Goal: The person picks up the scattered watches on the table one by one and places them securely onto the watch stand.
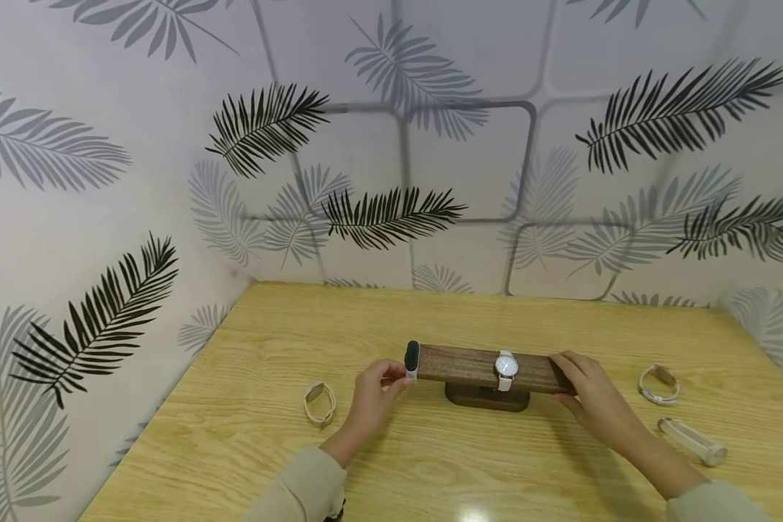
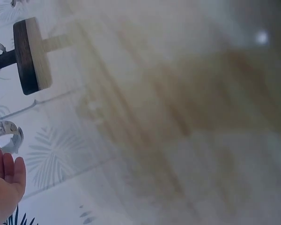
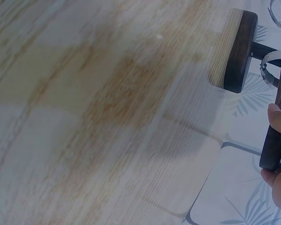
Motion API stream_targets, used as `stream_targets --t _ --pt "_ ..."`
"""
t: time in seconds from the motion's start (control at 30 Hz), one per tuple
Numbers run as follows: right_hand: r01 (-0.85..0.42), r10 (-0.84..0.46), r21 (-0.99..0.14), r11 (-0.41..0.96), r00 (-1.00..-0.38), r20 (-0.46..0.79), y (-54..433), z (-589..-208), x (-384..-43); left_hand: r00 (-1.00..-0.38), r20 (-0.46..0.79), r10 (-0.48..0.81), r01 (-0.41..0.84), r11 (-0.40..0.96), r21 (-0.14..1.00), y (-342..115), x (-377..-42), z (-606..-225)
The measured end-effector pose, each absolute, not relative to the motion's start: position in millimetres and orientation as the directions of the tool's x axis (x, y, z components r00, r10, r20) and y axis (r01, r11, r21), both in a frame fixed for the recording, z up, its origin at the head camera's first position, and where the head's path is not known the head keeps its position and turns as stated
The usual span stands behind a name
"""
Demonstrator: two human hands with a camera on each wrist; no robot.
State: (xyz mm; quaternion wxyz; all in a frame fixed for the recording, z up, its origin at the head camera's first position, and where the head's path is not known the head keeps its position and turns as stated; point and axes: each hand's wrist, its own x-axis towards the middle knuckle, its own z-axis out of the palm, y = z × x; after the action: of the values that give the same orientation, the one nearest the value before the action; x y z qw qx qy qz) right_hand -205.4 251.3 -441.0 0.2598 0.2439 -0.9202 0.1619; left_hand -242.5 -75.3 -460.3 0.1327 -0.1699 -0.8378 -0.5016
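A dark wooden watch stand point(image 1: 463, 366) with a horizontal bar on an oval base point(image 1: 487, 396) stands on the table. Around the bar's left end sits a fitness band point(image 1: 412, 357) with a black screen and a pale strap. My left hand point(image 1: 370, 399) pinches the strap's lower part between thumb and fingers; the strap point(image 2: 9, 129) also shows in the left wrist view. At the bar's other end my right hand point(image 1: 597, 399) grips the wood, thumb in front and fingers over the top. Right of the bar's middle hangs a round-dial watch point(image 1: 506, 365) on a white strap.
On the wood-grain table point(image 1: 339, 319) a looped watch point(image 1: 320, 404) lies left of the left hand. Two more lie to the right: a looped watch point(image 1: 659, 385) and a pale-strapped watch point(image 1: 693, 441) near the right forearm. A leaf-patterned wall covering point(image 1: 463, 159) rises behind.
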Motion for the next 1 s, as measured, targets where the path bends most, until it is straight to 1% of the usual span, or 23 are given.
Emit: stream_targets --t 0.17,0.33,0.5,0.8,1.0 --pt "-0.531 -0.363 -0.171 0.83 -0.747 0.557 251 -442 -206 -0.887 0.393 0.242 0.461 0.521 0.718 -79 -246 -453" --pt "-0.527 -0.359 -0.177 0.832 -0.752 0.553 252 -442 -206 -0.889 0.324 0.324 0.457 0.577 0.677 -83 -252 -443" --pt "-0.531 -0.363 -0.177 0.829 -0.75 0.553 252 -441 -206 -0.884 0.245 0.398 0.453 0.601 0.658 -85 -257 -434" --pt "-0.525 -0.369 -0.183 0.831 -0.767 0.525 250 -439 -207 -0.867 0.168 0.469 0.459 0.623 0.633 -87 -259 -426" --pt "-0.532 -0.372 -0.179 0.827 -0.758 0.536 249 -438 -209 -0.857 0.162 0.49 0.482 0.648 0.59 -84 -262 -423"
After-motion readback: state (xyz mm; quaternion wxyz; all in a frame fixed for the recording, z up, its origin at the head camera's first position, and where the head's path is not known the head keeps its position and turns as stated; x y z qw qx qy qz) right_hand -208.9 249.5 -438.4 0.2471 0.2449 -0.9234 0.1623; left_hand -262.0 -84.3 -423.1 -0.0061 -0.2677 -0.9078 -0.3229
